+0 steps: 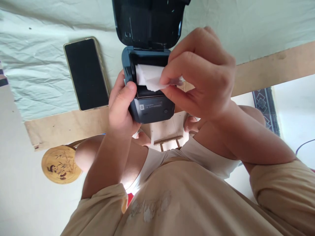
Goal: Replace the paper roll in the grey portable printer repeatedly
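Observation:
A small dark printer (150,109) sits at the near edge of the table with its lid (149,23) swung open away from me. My left hand (121,108) grips the printer's left side, thumb on its top edge. My right hand (199,73) pinches a piece of white paper (149,78) that lies in the open paper bay, fingertips at the paper's right corner.
A black phone (86,73) lies face up on the pale cloth (36,65) left of the printer. The wooden table edge (270,68) runs across the view. A round bamboo stool seat (60,164) stands on the floor at the lower left, beside my knees.

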`<state>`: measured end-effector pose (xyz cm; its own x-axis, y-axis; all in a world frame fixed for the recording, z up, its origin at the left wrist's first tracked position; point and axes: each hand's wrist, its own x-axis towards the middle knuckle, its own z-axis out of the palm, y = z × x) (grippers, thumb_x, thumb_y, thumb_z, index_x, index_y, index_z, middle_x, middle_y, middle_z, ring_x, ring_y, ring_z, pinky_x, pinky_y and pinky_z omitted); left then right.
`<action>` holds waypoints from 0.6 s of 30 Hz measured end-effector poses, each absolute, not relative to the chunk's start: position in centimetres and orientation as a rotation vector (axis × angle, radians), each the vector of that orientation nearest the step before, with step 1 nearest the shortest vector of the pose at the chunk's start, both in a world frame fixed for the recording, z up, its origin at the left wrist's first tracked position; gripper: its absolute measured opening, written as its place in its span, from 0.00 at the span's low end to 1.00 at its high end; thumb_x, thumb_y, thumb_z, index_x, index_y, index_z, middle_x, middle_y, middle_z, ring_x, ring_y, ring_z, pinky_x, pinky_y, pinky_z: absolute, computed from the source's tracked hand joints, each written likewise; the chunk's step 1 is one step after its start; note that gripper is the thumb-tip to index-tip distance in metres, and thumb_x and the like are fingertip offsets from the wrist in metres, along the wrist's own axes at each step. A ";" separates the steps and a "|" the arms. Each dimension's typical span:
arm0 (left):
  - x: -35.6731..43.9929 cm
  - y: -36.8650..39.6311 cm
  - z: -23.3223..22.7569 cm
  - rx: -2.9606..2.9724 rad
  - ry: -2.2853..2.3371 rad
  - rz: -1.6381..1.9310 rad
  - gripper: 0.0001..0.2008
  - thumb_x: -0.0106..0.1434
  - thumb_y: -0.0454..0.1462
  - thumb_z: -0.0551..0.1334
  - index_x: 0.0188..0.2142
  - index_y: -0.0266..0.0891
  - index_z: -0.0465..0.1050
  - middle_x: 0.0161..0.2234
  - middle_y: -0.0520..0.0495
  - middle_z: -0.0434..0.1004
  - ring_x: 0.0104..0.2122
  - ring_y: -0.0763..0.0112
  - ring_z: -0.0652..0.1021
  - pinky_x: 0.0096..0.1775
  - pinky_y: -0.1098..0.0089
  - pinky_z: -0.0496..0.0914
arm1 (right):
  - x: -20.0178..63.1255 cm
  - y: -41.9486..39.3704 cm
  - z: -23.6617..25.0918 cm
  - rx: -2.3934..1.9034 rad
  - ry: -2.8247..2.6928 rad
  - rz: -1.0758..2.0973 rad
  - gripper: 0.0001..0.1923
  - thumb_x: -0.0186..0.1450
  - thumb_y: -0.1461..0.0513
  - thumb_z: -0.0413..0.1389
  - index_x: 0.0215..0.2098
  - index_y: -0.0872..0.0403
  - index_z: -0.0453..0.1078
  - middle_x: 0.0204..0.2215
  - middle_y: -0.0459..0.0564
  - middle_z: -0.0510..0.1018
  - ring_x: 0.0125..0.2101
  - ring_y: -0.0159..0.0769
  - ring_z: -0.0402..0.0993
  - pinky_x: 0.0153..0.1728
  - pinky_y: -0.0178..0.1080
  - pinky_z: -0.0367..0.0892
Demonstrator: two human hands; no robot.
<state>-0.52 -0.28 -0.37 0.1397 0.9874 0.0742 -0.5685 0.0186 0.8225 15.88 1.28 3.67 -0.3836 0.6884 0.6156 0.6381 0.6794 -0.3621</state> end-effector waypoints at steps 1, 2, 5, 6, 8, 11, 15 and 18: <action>-0.5 -0.2 -0.4 0.836 0.637 1.335 0.17 0.60 0.44 0.59 0.44 0.35 0.70 0.35 0.46 0.77 0.44 0.62 0.78 0.54 0.57 0.68 | 15.9 1.2 3.7 -0.977 -2.116 0.086 0.15 0.68 0.57 0.45 0.29 0.54 0.68 0.30 0.46 0.72 0.33 0.30 0.67 0.40 0.39 0.64; -0.6 -0.2 -0.4 0.834 0.631 1.327 0.17 0.60 0.44 0.59 0.44 0.35 0.70 0.35 0.45 0.77 0.45 0.61 0.78 0.54 0.57 0.68 | 16.0 1.1 3.6 -0.938 -2.123 0.088 0.15 0.68 0.58 0.45 0.29 0.53 0.68 0.29 0.45 0.71 0.32 0.29 0.67 0.38 0.38 0.63; -0.6 -0.1 -0.5 0.841 0.616 1.341 0.17 0.59 0.44 0.60 0.43 0.35 0.70 0.34 0.45 0.75 0.47 0.61 0.76 0.56 0.58 0.66 | 16.1 0.7 3.3 -0.875 -2.142 0.085 0.12 0.67 0.60 0.45 0.31 0.52 0.68 0.31 0.43 0.72 0.32 0.27 0.68 0.36 0.36 0.62; -0.6 0.0 -0.6 0.850 0.615 1.351 0.18 0.58 0.45 0.60 0.43 0.34 0.70 0.33 0.46 0.74 0.46 0.62 0.76 0.56 0.60 0.66 | 16.1 0.5 3.2 -0.870 -2.136 0.071 0.10 0.67 0.60 0.47 0.32 0.52 0.68 0.32 0.43 0.73 0.33 0.27 0.68 0.35 0.36 0.62; -0.6 0.1 -0.7 0.878 0.612 1.368 0.20 0.57 0.45 0.61 0.44 0.34 0.69 0.32 0.48 0.72 0.42 0.66 0.77 0.52 0.63 0.67 | 15.9 0.2 3.0 -0.841 -2.113 0.029 0.07 0.65 0.60 0.50 0.30 0.51 0.68 0.30 0.42 0.74 0.31 0.27 0.67 0.34 0.36 0.60; -0.8 0.2 -0.9 0.930 0.618 1.353 0.21 0.55 0.45 0.63 0.45 0.35 0.68 0.30 0.50 0.70 0.33 0.72 0.74 0.38 0.68 0.68 | 15.5 -0.2 2.7 -0.818 -2.144 -0.012 0.09 0.65 0.59 0.50 0.29 0.49 0.68 0.28 0.39 0.74 0.30 0.27 0.65 0.34 0.37 0.56; -1.0 0.1 -1.0 0.978 0.667 1.315 0.18 0.50 0.38 0.68 0.40 0.38 0.68 0.28 0.54 0.70 0.26 0.79 0.70 0.27 0.75 0.62 | 15.5 -0.2 2.7 -0.821 -2.220 0.006 0.10 0.66 0.56 0.50 0.31 0.48 0.69 0.32 0.37 0.76 0.35 0.28 0.69 0.36 0.38 0.59; -1.1 0.0 -0.9 0.976 0.693 1.296 0.21 0.47 0.36 0.70 0.41 0.37 0.68 0.30 0.53 0.72 0.28 0.78 0.73 0.29 0.75 0.66 | 16.3 0.3 3.2 -0.762 -2.178 0.127 0.10 0.65 0.55 0.51 0.34 0.50 0.70 0.34 0.42 0.76 0.38 0.29 0.71 0.40 0.39 0.65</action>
